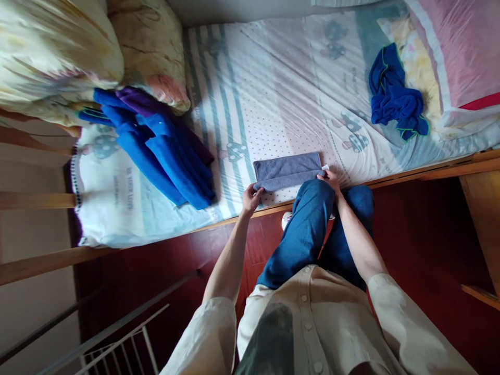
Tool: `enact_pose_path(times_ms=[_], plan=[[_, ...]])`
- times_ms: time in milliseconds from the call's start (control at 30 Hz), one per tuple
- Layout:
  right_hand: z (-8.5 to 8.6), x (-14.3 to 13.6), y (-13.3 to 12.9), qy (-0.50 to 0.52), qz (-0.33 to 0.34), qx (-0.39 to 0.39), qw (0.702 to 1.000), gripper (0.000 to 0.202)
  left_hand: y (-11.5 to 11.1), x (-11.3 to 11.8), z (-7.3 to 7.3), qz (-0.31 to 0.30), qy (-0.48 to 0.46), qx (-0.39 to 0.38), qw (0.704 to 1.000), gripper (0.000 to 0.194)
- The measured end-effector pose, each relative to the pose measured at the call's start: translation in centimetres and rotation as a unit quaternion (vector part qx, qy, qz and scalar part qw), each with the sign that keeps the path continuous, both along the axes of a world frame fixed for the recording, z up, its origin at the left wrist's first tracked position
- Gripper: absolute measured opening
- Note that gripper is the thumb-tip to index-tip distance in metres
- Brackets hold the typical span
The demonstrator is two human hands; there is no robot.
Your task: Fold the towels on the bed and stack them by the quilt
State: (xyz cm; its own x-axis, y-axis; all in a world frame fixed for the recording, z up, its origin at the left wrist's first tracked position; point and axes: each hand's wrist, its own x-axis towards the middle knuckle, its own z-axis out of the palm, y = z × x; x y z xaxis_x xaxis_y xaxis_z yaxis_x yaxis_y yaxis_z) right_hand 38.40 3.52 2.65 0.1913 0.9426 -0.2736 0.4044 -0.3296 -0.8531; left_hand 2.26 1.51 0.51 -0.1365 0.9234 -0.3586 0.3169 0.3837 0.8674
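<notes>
I am holding a grey-blue towel on the near edge of the bed, and I take it as the centre of my clock, with twelve toward the wall. My left hand, at eight o'clock, pinches its near corner between thumb and fingers; my right hand, at three o'clock, grasps the opposite near corner, just beside a small white label. Along the near side, a strip of the towel lies folded over. My left knee, at four o'clock, hides a little of this side. At nine o'clock, well apart, lies a pile of blue cloths, with a purple cloth partly under them. At two o'clock there is a crumpled blue cloth with green edging.
</notes>
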Motion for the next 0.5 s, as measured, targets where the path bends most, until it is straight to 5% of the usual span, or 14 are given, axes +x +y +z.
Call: enact_pose_path(times_ms=[133, 500], plan=[[-0.3, -0.6, 0.0, 0.034, -0.022, 0.000, 0.999, 0.025, 0.3, 0.5, -0.1, 0.007, 0.008, 0.017, 1.000, 0.036], [-0.4, 0.5, -0.3, -0.081, 0.011, -0.051, 0.995, 0.029, 0.8, -0.6, -0.4, 0.006, 0.062, 0.002, 0.998, 0.036]])
